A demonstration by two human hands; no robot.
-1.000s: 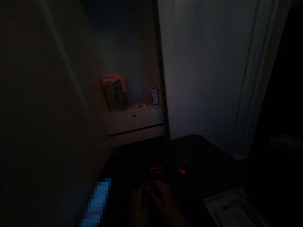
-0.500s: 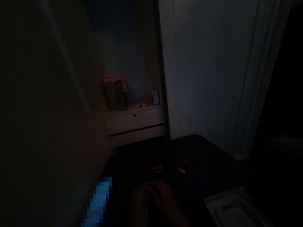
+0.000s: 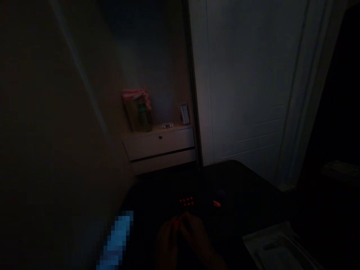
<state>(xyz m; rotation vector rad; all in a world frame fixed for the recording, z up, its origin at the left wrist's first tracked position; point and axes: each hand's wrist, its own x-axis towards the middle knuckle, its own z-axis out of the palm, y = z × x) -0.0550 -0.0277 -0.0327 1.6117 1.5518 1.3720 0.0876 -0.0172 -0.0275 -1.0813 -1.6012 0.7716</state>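
In the dim head view, my left hand point(image 3: 166, 238) and my right hand point(image 3: 196, 233) meet at the near part of a dark table point(image 3: 242, 180). A small soft-looking red piece point(image 3: 176, 222) shows between their fingertips, and both hands are closed on it. Just beyond my fingers lie several small red balls point(image 3: 188, 199) in two rows. To their right rests a larger orange-red lump point(image 3: 216, 203), with a dark purple ball point(image 3: 221, 194) right behind it. Darkness hides the details of my fingers.
A pale, flat packet or tray-like thing point(image 3: 270, 245) lies at the right front. Behind the table stand white drawers point(image 3: 146, 144), with a bag point(image 3: 131, 112), a green bottle point(image 3: 144, 120) and a small box point(image 3: 185, 114) on top. A pale door panel point(image 3: 242, 82) rises at the back right.
My right hand's fingertips have shifted slightly over the red piece, and both hands stay together. The balls and the lump have not moved.
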